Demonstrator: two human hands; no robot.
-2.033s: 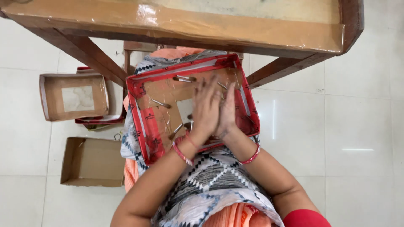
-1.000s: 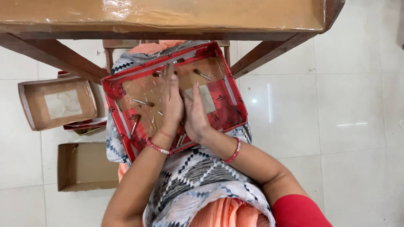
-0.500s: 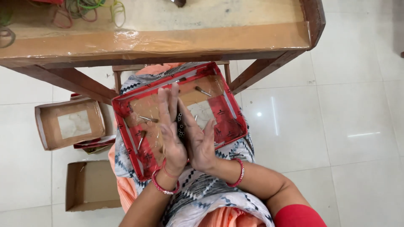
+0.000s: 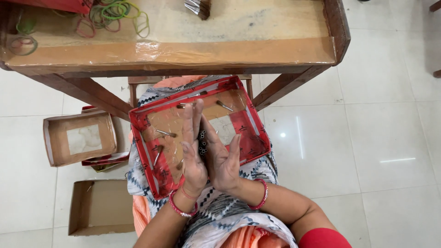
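A red cardboard tray [image 4: 250, 117] rests on my lap, lined with clear plastic, with a few small metal tubes [image 4: 224, 105] loose in it. My left hand [image 4: 193, 149] and my right hand [image 4: 223, 158] are pressed palm to palm over the tray, fingers straight. Between the palms sits a bundle of small metal tubes [image 4: 202, 142], their open ends showing. Red bangles ring both wrists.
A wooden table [image 4: 183, 53] with a taped front edge stands ahead, with coloured rubber bands [image 4: 115, 14] and a tube bundle [image 4: 198, 7] on it. Two open cardboard boxes [image 4: 78, 138] [image 4: 98, 209] lie on the white tiled floor at my left.
My hands stay pressed together and have shifted within the tray. The view has tilted up, showing more of the table top and the rubber bands.
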